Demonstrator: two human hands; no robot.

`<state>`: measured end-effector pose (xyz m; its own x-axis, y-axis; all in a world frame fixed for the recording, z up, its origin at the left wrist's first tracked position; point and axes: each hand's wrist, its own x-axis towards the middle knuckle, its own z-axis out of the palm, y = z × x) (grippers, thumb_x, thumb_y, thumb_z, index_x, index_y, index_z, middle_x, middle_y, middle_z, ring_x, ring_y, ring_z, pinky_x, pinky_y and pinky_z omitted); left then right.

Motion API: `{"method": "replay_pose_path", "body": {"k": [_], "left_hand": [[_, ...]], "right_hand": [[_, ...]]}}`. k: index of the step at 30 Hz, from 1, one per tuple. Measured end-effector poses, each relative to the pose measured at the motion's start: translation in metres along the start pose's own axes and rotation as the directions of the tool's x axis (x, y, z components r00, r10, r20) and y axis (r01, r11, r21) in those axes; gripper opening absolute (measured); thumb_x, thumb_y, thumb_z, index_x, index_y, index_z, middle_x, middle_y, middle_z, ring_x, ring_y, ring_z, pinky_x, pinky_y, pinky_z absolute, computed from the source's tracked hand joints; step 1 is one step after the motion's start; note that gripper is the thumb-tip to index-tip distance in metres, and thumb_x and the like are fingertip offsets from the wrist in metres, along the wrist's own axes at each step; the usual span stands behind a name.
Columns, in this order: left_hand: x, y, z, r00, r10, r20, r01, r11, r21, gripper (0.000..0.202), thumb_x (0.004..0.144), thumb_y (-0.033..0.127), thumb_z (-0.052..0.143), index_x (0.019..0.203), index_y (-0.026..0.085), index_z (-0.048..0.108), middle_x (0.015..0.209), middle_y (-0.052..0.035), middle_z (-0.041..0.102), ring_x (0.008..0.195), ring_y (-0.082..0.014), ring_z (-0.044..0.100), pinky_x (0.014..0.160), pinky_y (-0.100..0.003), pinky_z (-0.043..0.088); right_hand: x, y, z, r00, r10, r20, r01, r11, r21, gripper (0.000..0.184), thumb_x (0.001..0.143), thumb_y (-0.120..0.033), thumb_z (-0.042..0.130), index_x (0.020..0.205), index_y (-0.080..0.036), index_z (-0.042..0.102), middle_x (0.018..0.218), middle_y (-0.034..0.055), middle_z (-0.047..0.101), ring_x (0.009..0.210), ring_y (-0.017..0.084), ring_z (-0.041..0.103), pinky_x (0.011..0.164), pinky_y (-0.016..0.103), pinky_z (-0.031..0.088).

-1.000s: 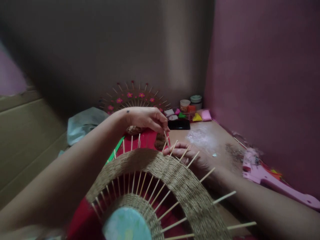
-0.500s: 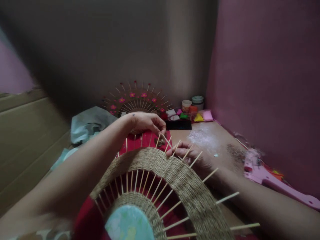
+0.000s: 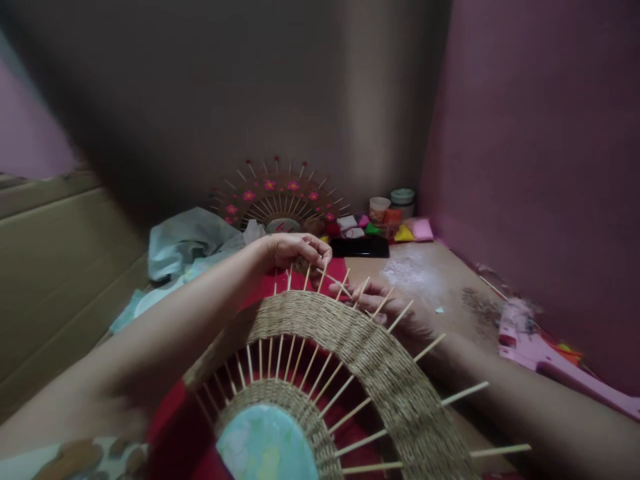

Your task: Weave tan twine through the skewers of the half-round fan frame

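Currently under work: one woven wheel, lower centre of the frame, its bottom cut off by the frame edge; red material shows behind and beside it.
Build: pale sticks radiate from a blue-green disc, passing through a narrow inner band and a wide outer band; their ends project beyond the outer rim.
Strand: a thin pale strand runs slantwise between the two hands, at the upper rim, near the centre of the frame.
Left hand: above the rim, thumb and fingers nearly closed, fingertips pinched on the strand.
Right hand: at the upper right of the rim, fingers bent loosely among the stick ends; the strand reaches its fingertips, but whether they pinch it cannot be told.
Handling, as judged: light overall; bands firm yet slightly yielding; bare stick ends stiff, thin and liable to snap under sideways load; strand soft and flexible.
Recommended hold: the dense outer band, not single sticks; the strand close to the rim.
Surroundings: a black phone lies on the surface beyond the right hand; a pink tool lies at the right of the frame.
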<state>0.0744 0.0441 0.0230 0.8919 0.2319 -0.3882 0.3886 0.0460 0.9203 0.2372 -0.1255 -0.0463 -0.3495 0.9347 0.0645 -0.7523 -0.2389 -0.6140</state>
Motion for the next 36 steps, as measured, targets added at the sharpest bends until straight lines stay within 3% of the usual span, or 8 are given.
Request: {"method": "replay_pose_path", "body": {"k": [6,13,17,22,24,28,30,36], "left_hand": [[-0.011,-0.008,-0.004,0.994,-0.007,-0.105,-0.001,0.997,-0.082,0.021,0.07,0.012,0.062,0.091,0.014,0.062,0.068,-0.0015,0.063,0.055,-0.0094,0.059,0.05,-0.019,0.046],[-0.017,-0.008,-0.006,0.985,0.019,-0.173,-0.027,0.999,-0.044,0.019,0.066,0.009,0.066,0.085,0.011,0.063,0.073,-0.0062,0.066,0.063,-0.013,0.062,0.055,-0.022,0.047],[-0.015,-0.009,-0.008,0.908,0.182,-0.378,-0.206,0.978,-0.024,0.021,0.064,0.005,0.066,0.084,0.013,0.061,0.072,-0.0031,0.065,0.06,-0.0098,0.061,0.054,-0.02,0.047],[-0.014,-0.003,0.003,0.837,0.247,-0.487,-0.184,0.967,0.175,0.023,0.064,0.006,0.068,0.084,0.013,0.062,0.071,-0.0022,0.065,0.058,-0.0071,0.059,0.053,-0.017,0.045],[-0.015,0.002,0.012,0.815,0.292,-0.5,-0.181,0.949,0.258,0.022,0.066,0.008,0.067,0.086,0.014,0.062,0.069,-0.001,0.063,0.053,-0.0053,0.055,0.049,-0.016,0.043],[-0.014,0.011,0.024,0.763,0.378,-0.525,-0.177,0.902,0.393,0.018,0.068,0.011,0.066,0.085,0.014,0.061,0.061,0.002,0.059,0.048,-0.0035,0.049,0.046,-0.015,0.039],[-0.01,0.014,0.027,0.752,0.427,-0.502,-0.175,0.864,0.472,0.013,0.07,0.015,0.065,0.083,0.014,0.061,0.061,0.0021,0.058,0.051,-0.0042,0.05,0.05,-0.016,0.04],[0.01,0.022,0.035,0.828,0.469,-0.306,-0.158,0.72,0.676,0.017,0.075,0.021,0.058,0.09,0.014,0.061,0.08,-0.0035,0.062,0.072,-0.0093,0.056,0.068,-0.023,0.043]], "right_hand": [[-0.001,0.0,-0.002,1.0,0.001,-0.017,-0.001,1.0,-0.022,0.004,0.07,-0.01,0.064,0.069,-0.014,0.062,0.089,0.0054,0.069,0.075,0.012,0.063,0.069,0.025,0.048],[0.0,0.0,-0.004,1.0,0.017,-0.011,-0.017,1.0,-0.02,0.006,0.07,-0.011,0.066,0.067,-0.014,0.061,0.088,0.0045,0.069,0.061,0.007,0.06,0.064,0.022,0.048],[-0.001,0.0,-0.003,0.999,0.004,-0.036,-0.005,1.0,-0.03,0.007,0.07,-0.012,0.066,0.065,-0.013,0.06,0.089,0.0055,0.068,0.067,0.01,0.061,0.061,0.021,0.048],[-0.002,0.001,-0.002,0.999,0.004,-0.053,-0.006,0.999,-0.037,0.006,0.075,-0.01,0.06,0.069,-0.012,0.061,0.091,0.0045,0.068,0.055,0.004,0.057,0.046,0.013,0.042],[-0.001,-0.001,-0.003,0.998,0.013,-0.055,-0.016,0.999,-0.043,0.005,0.076,-0.01,0.058,0.073,-0.013,0.061,0.092,0.0046,0.068,0.053,0.004,0.056,0.043,0.012,0.039],[0.001,-0.006,-0.006,0.998,0.049,-0.031,-0.048,0.999,0.016,0.013,0.072,-0.011,0.055,0.084,-0.013,0.059,0.092,0.0102,0.068,0.077,0.016,0.063,0.064,0.025,0.05],[0.004,-0.009,-0.007,0.995,0.089,-0.045,-0.085,0.994,0.073,0.017,0.073,-0.014,0.052,0.089,-0.013,0.058,0.086,0.0107,0.069,0.078,0.019,0.064,0.068,0.032,0.05],[0.016,-0.014,-0.01,0.974,0.104,-0.203,-0.103,0.995,0.015,0.018,0.086,-0.024,0.043,0.094,-0.016,0.057,0.055,0.0028,0.064,0.047,0.014,0.058,0.047,0.026,0.046]]}}
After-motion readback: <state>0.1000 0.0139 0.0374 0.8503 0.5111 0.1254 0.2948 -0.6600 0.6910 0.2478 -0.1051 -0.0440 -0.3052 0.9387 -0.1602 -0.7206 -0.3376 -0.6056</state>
